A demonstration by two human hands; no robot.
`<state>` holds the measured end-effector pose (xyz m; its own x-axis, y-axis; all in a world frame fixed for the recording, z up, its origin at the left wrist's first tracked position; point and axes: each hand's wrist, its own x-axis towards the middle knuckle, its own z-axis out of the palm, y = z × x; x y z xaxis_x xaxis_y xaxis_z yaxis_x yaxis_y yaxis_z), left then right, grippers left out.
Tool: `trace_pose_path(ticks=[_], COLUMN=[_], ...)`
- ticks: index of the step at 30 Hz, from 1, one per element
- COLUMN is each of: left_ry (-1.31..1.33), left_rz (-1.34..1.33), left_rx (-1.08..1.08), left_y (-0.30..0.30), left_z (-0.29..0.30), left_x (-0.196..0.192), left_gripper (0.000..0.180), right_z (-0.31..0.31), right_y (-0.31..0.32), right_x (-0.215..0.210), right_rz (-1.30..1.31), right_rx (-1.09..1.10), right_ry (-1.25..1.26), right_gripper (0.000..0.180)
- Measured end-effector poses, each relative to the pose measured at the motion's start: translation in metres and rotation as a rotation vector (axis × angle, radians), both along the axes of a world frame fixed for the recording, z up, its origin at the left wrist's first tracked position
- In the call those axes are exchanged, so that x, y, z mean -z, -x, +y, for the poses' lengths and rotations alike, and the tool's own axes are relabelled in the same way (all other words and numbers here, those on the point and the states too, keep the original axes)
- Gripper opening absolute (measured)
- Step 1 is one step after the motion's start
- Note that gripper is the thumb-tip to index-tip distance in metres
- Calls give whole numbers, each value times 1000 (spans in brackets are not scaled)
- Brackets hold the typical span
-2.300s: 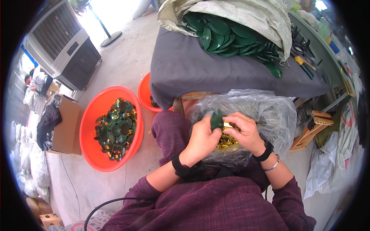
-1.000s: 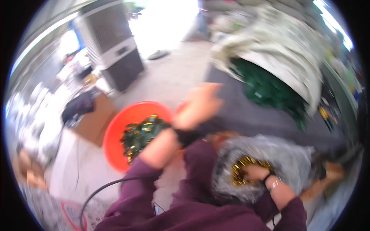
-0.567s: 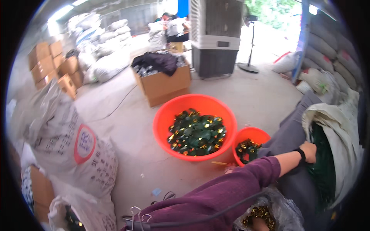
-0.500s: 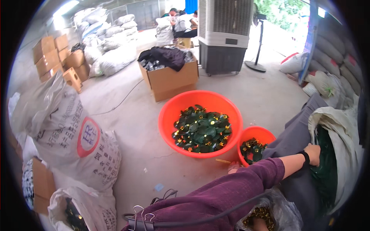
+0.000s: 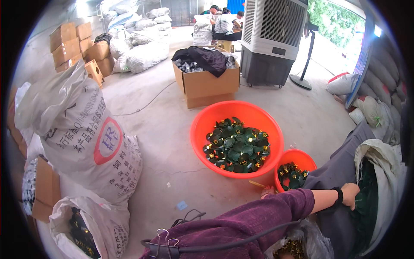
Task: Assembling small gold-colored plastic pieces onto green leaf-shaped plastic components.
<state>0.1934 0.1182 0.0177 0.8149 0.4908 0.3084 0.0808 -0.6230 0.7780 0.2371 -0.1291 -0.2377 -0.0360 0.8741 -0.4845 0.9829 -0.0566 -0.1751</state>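
My left hand, in a purple sleeve and black wristband, reaches across to the right. Its fingers are curled closed against the dark green material in an open white woven sack; what they hold is hidden. Under that forearm, a clear plastic bag contains small shiny gold pieces. Only a sliver of my right hand shows there, at the lower edge, with its fingers out of sight. Grey cloth lies beside the sack.
A large orange basin and a smaller orange tub hold dark green discs with gold pieces. White sacks stand left. Farther off are a carton, an air cooler, a stand fan and seated people.
The view has shifted, so the scene sits more to the right. My left hand stays at the sack's dark green contents. Less of my right hand shows in the plastic bag.
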Motion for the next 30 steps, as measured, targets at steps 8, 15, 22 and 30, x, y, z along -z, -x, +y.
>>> trace_pose_path(ticks=[8, 15, 22, 30], left_ry=[-16, -68, 460, 521], left_rz=[-8, -243, -400, -118], left_rx=[64, 133, 153, 334], left_y=[18, 55, 99, 169], left_z=[5, -3, 1, -99], left_x=[1, -4, -11, 17], left_gripper=[42, 26, 14, 17], right_z=[14, -47, -19, -45], right_y=[-18, 66, 55, 94], right_x=[9, -94, -128, -187], right_rz=[-15, 106, 926, 1279], right_rx=[-96, 351, 846, 793], right_ry=[28, -45, -422, -757], right_gripper=[42, 52, 22, 25])
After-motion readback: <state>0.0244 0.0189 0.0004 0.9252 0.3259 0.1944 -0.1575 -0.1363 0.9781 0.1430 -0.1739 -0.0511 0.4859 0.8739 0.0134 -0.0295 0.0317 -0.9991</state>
